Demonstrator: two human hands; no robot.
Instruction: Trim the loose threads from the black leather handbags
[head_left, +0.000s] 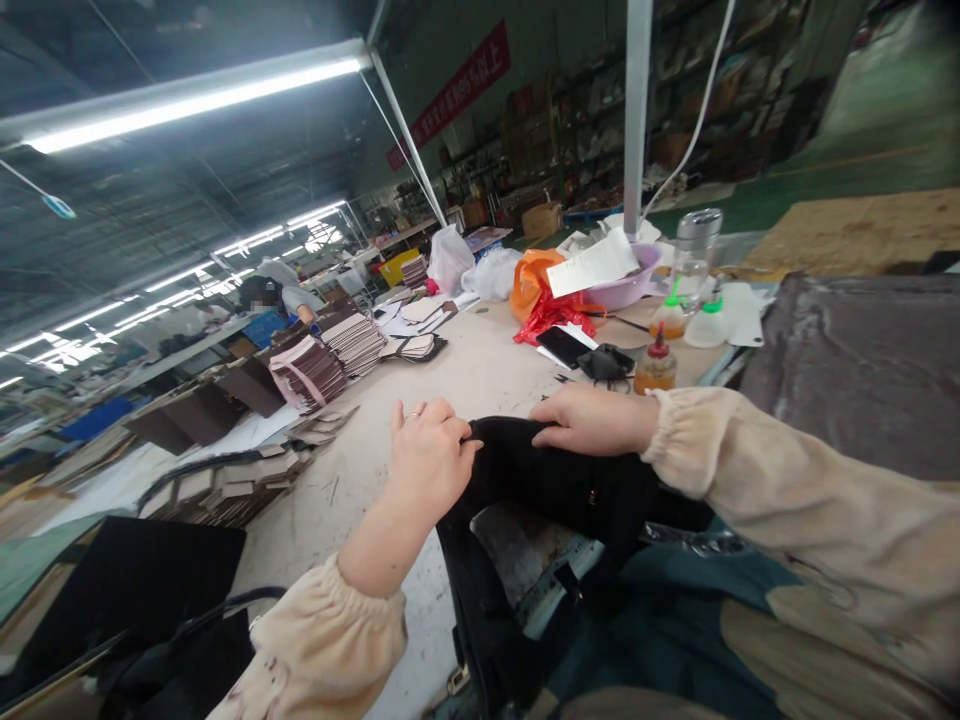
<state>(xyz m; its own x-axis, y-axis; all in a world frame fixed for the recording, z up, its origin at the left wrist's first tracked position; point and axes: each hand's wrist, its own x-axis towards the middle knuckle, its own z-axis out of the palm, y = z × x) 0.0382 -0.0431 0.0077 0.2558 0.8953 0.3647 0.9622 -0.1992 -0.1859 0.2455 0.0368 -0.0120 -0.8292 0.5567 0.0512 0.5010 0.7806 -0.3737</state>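
Note:
A black fabric bag (517, 470) hangs over the near edge of the worktable, its upper rim pinched between my two hands. My left hand (435, 455) is closed on the rim's left corner, a ring showing on one finger. On the right, my right hand (589, 418) grips the same rim with thumb and fingers. Below it a small gold-coloured zipper pull shows on the black cloth. The bag's lower part drops toward my lap, partly hidden by folds.
Stacks of brown panels (307, 370) stand along the table's left side. Glue bottles (655, 365), a phone (564, 346), a purple basin (622, 285) and plastic bags (536, 290) lie beyond my hands. A dark padded slab (862, 370) is at right. A co-worker (281, 290) sits far left.

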